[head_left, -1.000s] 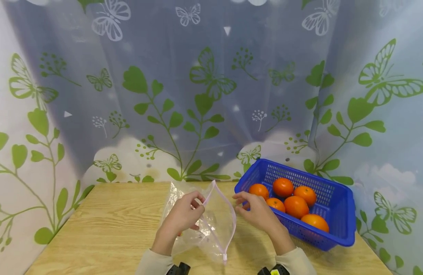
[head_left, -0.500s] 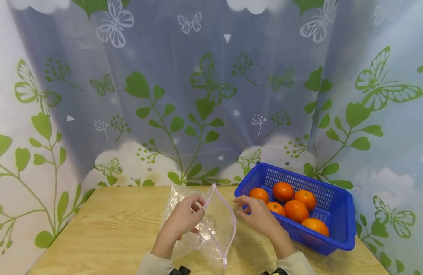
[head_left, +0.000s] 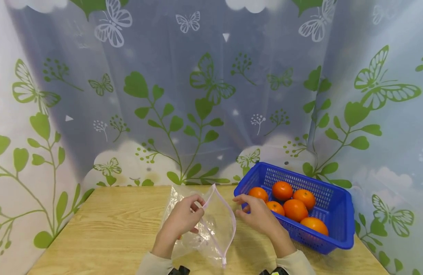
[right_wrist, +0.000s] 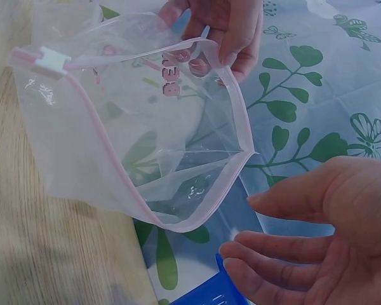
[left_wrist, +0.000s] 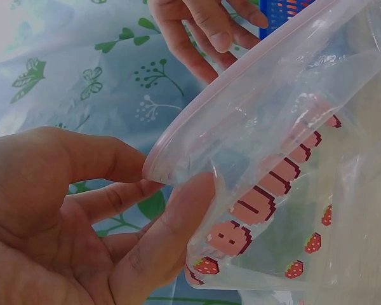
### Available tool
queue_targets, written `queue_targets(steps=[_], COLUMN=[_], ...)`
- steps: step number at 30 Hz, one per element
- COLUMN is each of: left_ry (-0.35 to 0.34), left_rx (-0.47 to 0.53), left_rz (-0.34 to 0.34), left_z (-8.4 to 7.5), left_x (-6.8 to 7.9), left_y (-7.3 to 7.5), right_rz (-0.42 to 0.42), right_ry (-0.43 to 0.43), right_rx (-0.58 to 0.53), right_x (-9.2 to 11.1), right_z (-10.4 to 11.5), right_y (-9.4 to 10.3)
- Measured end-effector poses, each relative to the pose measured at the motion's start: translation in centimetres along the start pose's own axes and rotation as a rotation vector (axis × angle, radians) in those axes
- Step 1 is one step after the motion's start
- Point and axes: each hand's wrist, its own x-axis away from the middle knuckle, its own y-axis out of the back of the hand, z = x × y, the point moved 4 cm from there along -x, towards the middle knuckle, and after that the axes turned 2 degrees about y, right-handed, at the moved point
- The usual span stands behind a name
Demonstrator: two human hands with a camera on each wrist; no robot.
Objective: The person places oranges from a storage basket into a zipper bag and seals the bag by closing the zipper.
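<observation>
Almost no movement this past second: both hands have kept their places, and the bag (head_left: 218, 225) is gaping just as it was. That suggests the work has paused with the bag's mouth ready and nothing passing through it. The left grip (head_left: 184, 214) has thumb and forefinger pinched on the bag's edge, holding one side up. The right grip (head_left: 257, 214) is spread, thumb well apart from softly bent fingers, holding nothing. It's just beside the mouth, not touching it, with the blue basket (head_left: 323, 194) right behind.

And what a flimsy thing that bag is! Clear, thin film, all creases and glints, set near the middle of the desk (head_left: 122, 221) — how firmly its base rests there I can't tell. A pink zip strip (right_wrist: 238, 108) frames the mouth in a pointed oval, with a chunky white slider (right_wrist: 53, 61) at one end. Blocky pink lettering (left_wrist: 260, 203) and little red strawberries (left_wrist: 313, 243) are printed across the film. No fruit shows inside.

Over to the basket: hard plastic, rectangular, walls pierced like a grid. Six orange fruits (head_left: 295, 210) show in it — glossy, smooth, slightly flattened rounds, bunched towards the bag's side. Pale wood grain runs across the desk.
</observation>
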Motion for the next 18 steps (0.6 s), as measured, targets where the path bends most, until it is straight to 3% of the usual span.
queue_targets(steps=[18], left_ry=[0.017], left_rx=[-0.003], left_rz=[0.001], left_z=[0.10], left_x=[-0.06], left_y=[-0.03], right_rz=[0.051], right_ry=[-0.020], right_rx=[0.002], right_x=[0.06], right_z=[0.49], right_y=[-0.05])
